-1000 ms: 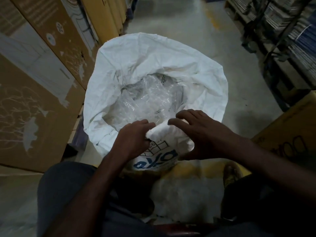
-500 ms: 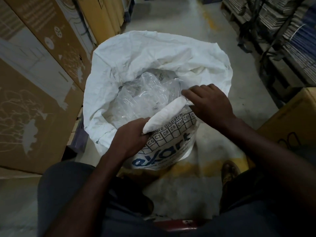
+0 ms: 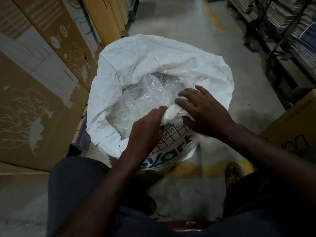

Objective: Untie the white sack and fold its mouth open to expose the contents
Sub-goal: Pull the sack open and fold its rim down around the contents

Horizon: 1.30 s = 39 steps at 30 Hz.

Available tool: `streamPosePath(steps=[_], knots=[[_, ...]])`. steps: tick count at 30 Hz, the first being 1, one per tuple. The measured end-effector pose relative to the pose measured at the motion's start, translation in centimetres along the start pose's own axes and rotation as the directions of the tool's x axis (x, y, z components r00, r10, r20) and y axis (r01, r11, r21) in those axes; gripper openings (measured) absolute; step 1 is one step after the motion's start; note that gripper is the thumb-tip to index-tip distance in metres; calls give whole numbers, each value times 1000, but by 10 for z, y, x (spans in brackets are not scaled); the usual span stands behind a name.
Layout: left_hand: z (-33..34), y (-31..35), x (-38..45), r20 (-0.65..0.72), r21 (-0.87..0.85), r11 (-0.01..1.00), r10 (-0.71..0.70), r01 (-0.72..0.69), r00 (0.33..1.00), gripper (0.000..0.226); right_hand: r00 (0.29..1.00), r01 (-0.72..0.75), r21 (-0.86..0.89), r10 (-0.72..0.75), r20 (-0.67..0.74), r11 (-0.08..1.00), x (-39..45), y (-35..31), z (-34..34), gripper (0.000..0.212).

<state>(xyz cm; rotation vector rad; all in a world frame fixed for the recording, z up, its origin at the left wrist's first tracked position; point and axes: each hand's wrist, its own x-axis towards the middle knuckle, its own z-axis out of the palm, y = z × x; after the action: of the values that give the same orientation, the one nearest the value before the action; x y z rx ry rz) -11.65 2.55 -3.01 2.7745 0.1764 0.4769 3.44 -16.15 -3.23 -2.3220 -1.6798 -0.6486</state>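
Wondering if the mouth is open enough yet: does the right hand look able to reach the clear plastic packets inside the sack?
Probably yes. The white sack gapes wide, the clear plastic packets lie uncovered, and the right hand sits at the near rim beside them.

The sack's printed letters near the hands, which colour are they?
Blue, on the white sack, seen in the head view.

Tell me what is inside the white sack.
The white sack holds crumpled clear plastic packets, some with small black print. What the packets contain, and anything deeper, is hidden. Left hand and right hand cover the near rim.
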Motion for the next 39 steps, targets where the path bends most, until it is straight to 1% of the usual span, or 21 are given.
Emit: streamPosePath(steps=[2, 4, 7, 9, 10, 12, 14, 15, 17, 19, 22, 24, 26, 28, 31, 33, 35, 36, 37, 38, 39], knots=[[6, -1, 0, -18, 26, 999, 43, -43, 999, 54, 998, 38, 9, -38, 46, 999, -3, -8, 3, 43], [15, -1, -1, -26, 74, 995, 68, -66, 997, 57, 999, 42, 39, -42, -3, 998, -4, -14, 8, 32], [24, 3, -3, -45, 89, 995, 56, -52, 997, 62, 997, 5, 10, -4, -79, 1000, 0, -11, 10, 20], [26, 3, -5, 39, 65, 997, 43, -45, 998, 71, 995, 21, -6, -22, -99, 1000, 1, -6, 12, 15], [27, 3, -6, 121, 24, 999, 24, -27, 992, 79, 994, 41, -9, -41, -97, 999, 1, -4, 15, 14], [25, 3, -9, 267, -160, 985, -25, 69, 963, 86, 991, 90, -24, -92, -99, 996, 1, -2, 21, 16], [17, -3, -8, 353, -387, 896, -74, 217, 933, 75, 988, 115, -38, -118, -101, 993, 1, -3, 24, 17], [13, -10, -7, 372, -443, 858, -88, 260, 924, 67, 988, 117, -35, -120, -98, 992, 0, -4, 25, 17], [10, -22, -4, 350, -449, 857, -92, 253, 932, 51, 990, 121, -15, -122, -73, 993, -1, -8, 25, 21], [13, -28, -3, 314, -407, 886, -92, 221, 945, 43, 991, 129, 18, -129, 22, 991, -2, -17, 24, 38], [19, -21, -6, 225, -271, 951, -90, 151, 970, 37, 971, 114, 66, -126, 205, 991, -6, -26, 23, 72], [22, -14, -8, 150, -157, 981, -93, 116, 984, 34, 966, 60, 181, -103, 238, 982, -12, -29, 23, 79], [27, -9, -11, 88, -116, 990, -73, 83, 994, 31, 965, 40, 239, -100, 244, 970, -15, -28, 22, 77], [33, 0, -16, 37, -99, 995, -27, 30, 999, 30, 959, 64, 227, -123, 256, 972, -15, -26, 23, 66], [42, 6, -24, -31, -43, 996, 79, -80, 996, 37, 965, 81, 139, -112, 238, 987, -12, -22, 30, 44], [42, 8, -30, -6, -58, 988, 141, -141, 990, 47, 977, 87, 50, -95, 192, 995, -11, -20, 35, 27], [36, 5, -34, 63, -243, 968, 84, -67, 994, 60, 987, 78, -11, -75, 141, 997, -12, -20, 41, 20], [31, 2, -35, 85, -327, 945, 24, 5, 996, 63, 991, 67, -19, -65, 116, 998, -13, -21, 44, 22], [26, -3, -35, 100, -360, 931, -27, 61, 995, 63, 994, 57, -17, -55, 93, 998, -14, -22, 47, 25], [21, -10, -34, 117, -314, 946, -47, 82, 992, 61, 996, 45, -12, -44, 72, 999, -14, -23, 50, 26], [17, -18, -33, 137, -182, 981, -42, 67, 990, 57, 998, 33, -12, -32, 48, 999, -15, -24, 53, 27]])
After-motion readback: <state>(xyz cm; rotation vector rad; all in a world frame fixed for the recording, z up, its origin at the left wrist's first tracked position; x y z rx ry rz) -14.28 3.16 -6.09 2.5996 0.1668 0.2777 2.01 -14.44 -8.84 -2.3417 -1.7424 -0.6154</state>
